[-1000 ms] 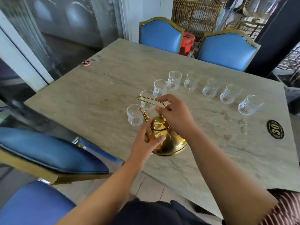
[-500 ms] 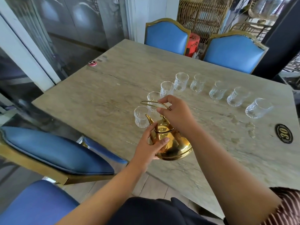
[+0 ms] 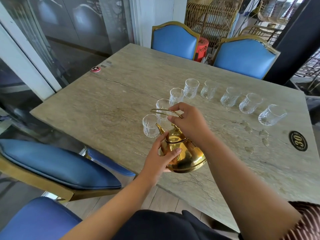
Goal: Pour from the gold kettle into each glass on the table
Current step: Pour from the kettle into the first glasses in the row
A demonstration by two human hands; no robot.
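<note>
The gold kettle (image 3: 186, 154) sits near the front edge of the stone table (image 3: 110, 104), its spout pointing at the nearest glass (image 3: 150, 125). My right hand (image 3: 188, 122) pinches the thin wire handle above the lid. My left hand (image 3: 161, 153) cups the kettle's left side, thumb across its belly. Several clear cut glasses curve away in an arc: a second glass (image 3: 161, 108) and a third glass (image 3: 176, 96) just behind the handle, then more reaching to the far-right glass (image 3: 271, 115). I cannot tell whether any glass holds liquid.
Two blue chairs (image 3: 174, 41) (image 3: 245, 60) stand at the far side, and another blue chair (image 3: 57, 166) at my left. A small red disc (image 3: 95, 69) lies near the table's left corner. A black "30" badge (image 3: 298, 141) is set in at the right.
Both hands keep the same hold on the kettle and nothing on the table has shifted. Only my head camera has moved, sliding the whole scene slightly right and down in view.
</note>
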